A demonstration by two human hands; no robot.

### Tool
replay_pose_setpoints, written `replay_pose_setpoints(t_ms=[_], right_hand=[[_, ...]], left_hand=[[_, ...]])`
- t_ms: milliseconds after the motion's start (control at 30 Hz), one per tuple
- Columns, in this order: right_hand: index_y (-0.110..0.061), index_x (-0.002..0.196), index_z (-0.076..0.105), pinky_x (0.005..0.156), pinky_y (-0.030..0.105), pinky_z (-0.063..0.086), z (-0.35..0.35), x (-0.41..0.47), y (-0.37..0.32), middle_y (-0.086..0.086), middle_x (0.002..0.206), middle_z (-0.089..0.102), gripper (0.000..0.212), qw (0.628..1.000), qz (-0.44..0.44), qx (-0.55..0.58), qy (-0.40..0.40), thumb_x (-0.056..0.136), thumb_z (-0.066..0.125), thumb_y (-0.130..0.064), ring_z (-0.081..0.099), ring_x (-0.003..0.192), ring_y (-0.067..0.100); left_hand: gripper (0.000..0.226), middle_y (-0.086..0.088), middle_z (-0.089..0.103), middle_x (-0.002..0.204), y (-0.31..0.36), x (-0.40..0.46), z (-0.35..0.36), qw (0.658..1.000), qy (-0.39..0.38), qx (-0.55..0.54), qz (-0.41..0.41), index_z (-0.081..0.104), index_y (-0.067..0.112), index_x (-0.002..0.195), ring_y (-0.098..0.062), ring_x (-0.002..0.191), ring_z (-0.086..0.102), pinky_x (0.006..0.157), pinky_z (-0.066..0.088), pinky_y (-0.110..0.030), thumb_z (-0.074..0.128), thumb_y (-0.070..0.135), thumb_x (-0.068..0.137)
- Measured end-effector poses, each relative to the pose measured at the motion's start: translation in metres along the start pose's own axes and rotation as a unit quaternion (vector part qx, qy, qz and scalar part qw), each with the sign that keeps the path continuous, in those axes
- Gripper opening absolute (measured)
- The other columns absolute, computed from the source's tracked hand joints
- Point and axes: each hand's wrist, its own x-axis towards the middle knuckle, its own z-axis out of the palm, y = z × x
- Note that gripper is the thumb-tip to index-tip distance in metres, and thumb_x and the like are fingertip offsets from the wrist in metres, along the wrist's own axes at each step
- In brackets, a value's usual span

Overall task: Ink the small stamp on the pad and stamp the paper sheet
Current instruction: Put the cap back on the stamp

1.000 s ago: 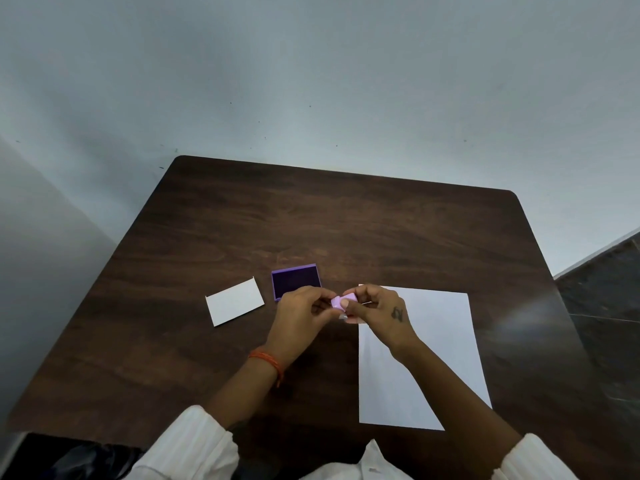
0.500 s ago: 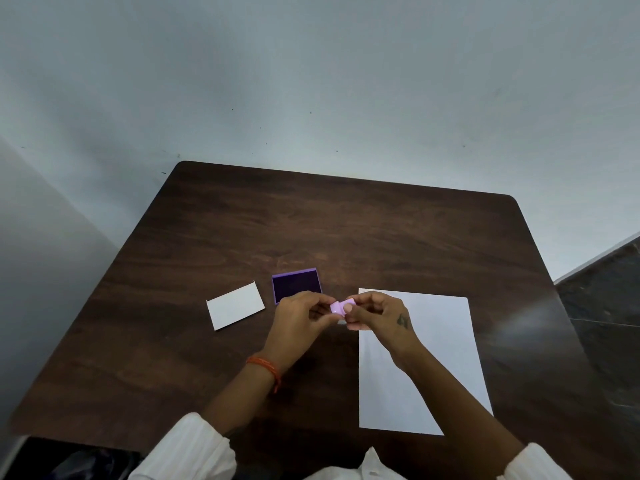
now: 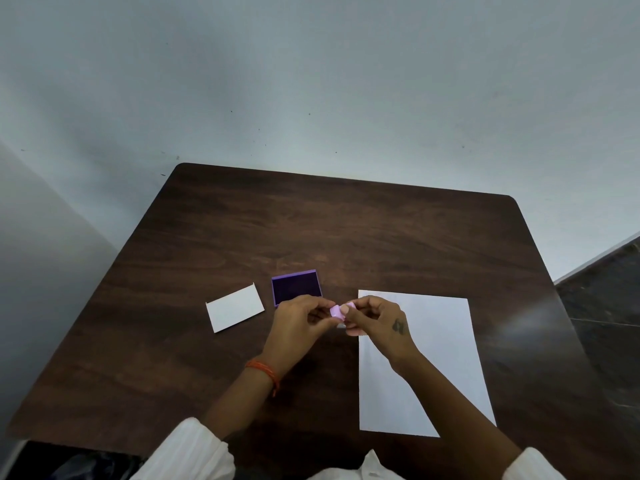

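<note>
- Head view looks down on a dark wooden table (image 3: 346,230); both hands meet just above it, between the ink pad and the paper sheet.
- Left hand (image 3: 298,323) and right hand (image 3: 377,323) pinch one small lilac stamp (image 3: 336,311) from either side. Its fingers (image 3: 346,309) are drawn narrow around the piece, so neither hand is free.
- Whether the stamp's cap is on or off I cannot tell; the hands hide its lower part. It looks to me as though the person is readying or turning it before inking.
- Purple ink pad (image 3: 296,287) lies open, just far and left of the hands, dark face up. A white card (image 3: 235,308), perhaps the pad's lid, lies further left, apart from it.
- White paper sheet (image 3: 422,362) lies to the right, its far left corner right under the right hand. I see no print on it, so inking and stamping are both still to do.
- To do this step well, I would settle the stamp in one hand, face down, gripped high on the body so the fingertips stay off the ink.
- Bring it flat onto the pad and press evenly; a tilted touch would ink only one edge.
- The pad is light and may slide, so the spare hand could steady its rim.
- Then lift straight up and cross to the sheet without brushing it.
</note>
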Motion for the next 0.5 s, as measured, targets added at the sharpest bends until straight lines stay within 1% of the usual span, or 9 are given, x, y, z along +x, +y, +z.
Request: replay_pose_setpoints(t_ms=[33,100,133,167,267,333,367,433,500], right_hand=[[-0.022,0.086,0.067,0.073,0.026,0.060,0.0001,-0.0002,0.0004,0.001,0.083,0.072,0.017,1.000,0.002,-0.004,0.002,0.073,0.074,-0.031,0.070,0.077,0.014],[-0.022,0.097,0.065,0.072,0.017,0.057,0.0000,-0.0016,0.0011,-0.005,0.090,0.070,0.028,1.000,-0.003,-0.010,0.007,0.073,0.075,-0.030,0.068,0.083,0.012],[-0.022,0.098,0.065,0.071,0.014,0.054,-0.0001,-0.0019,0.0021,-0.006,0.090,0.069,0.028,1.000,-0.012,-0.015,0.009,0.073,0.075,-0.029,0.067,0.084,0.011],[-0.023,0.095,0.066,0.072,0.014,0.053,-0.0002,-0.0022,0.0026,-0.005,0.089,0.070,0.024,1.000,-0.019,-0.021,0.010,0.074,0.075,-0.027,0.067,0.084,0.012],[-0.022,0.083,0.068,0.073,0.022,0.057,-0.0001,-0.0011,0.0024,0.002,0.083,0.072,0.013,1.000,-0.002,-0.022,0.014,0.074,0.074,-0.028,0.070,0.078,0.017],[-0.021,0.081,0.068,0.073,0.026,0.059,0.0010,0.0006,0.0026,0.003,0.081,0.072,0.014,1.000,0.016,-0.023,0.012,0.074,0.073,-0.031,0.071,0.077,0.019],[-0.020,0.084,0.068,0.074,0.029,0.059,0.0019,0.0006,0.0029,0.004,0.083,0.072,0.017,0.999,0.024,-0.025,0.011,0.074,0.073,-0.032,0.071,0.078,0.020],[-0.016,0.094,0.066,0.079,0.034,0.059,0.0040,-0.0005,0.0034,0.006,0.094,0.071,0.027,0.999,0.036,-0.012,0.003,0.073,0.075,-0.031,0.070,0.085,0.021],[-0.015,0.103,0.064,0.084,0.037,0.057,0.0057,-0.0010,0.0050,0.008,0.102,0.069,0.034,0.999,0.036,-0.012,-0.010,0.073,0.076,-0.028,0.067,0.093,0.022]], left_hand=[[0.029,0.000,0.071,0.096,-0.0002,0.0001,0.0003,1.000,0.001,-0.002,0.000,0.068,0.018,0.100,0.007,0.078,0.056,0.070,0.043,0.001,0.073,0.027,0.073],[0.027,0.000,0.072,0.095,-0.0008,0.0001,0.0013,1.000,0.006,-0.004,-0.002,0.068,0.018,0.099,0.008,0.077,0.056,0.073,0.041,0.004,0.073,0.026,0.073],[0.027,0.000,0.072,0.096,-0.0011,0.0002,0.0020,1.000,0.006,-0.004,-0.004,0.068,0.018,0.099,0.008,0.077,0.056,0.074,0.040,0.004,0.074,0.026,0.073],[0.027,0.000,0.071,0.096,-0.0014,-0.0001,0.0025,1.000,0.006,-0.003,-0.006,0.068,0.019,0.099,0.009,0.077,0.055,0.073,0.039,0.005,0.074,0.025,0.073],[0.027,0.001,0.071,0.096,-0.0024,-0.0007,0.0035,1.000,0.002,-0.004,-0.007,0.068,0.019,0.099,0.009,0.078,0.055,0.073,0.039,0.005,0.073,0.027,0.073],[0.026,0.002,0.071,0.095,-0.0034,-0.0012,0.0031,1.000,0.002,-0.011,-0.007,0.069,0.020,0.097,0.009,0.079,0.056,0.074,0.039,0.004,0.073,0.028,0.073],[0.026,0.003,0.071,0.094,-0.0036,-0.0014,0.0030,1.000,0.003,-0.013,-0.008,0.069,0.020,0.097,0.008,0.079,0.056,0.072,0.041,0.003,0.073,0.029,0.073],[0.025,0.003,0.071,0.094,-0.0038,-0.0011,0.0035,1.000,0.006,-0.011,-0.005,0.068,0.020,0.097,0.005,0.080,0.058,0.070,0.044,-0.002,0.072,0.029,0.074],[0.024,0.001,0.072,0.095,-0.0043,-0.0013,0.0053,1.000,0.010,-0.002,0.002,0.068,0.019,0.098,0.003,0.080,0.057,0.071,0.041,-0.002,0.071,0.028,0.076]])
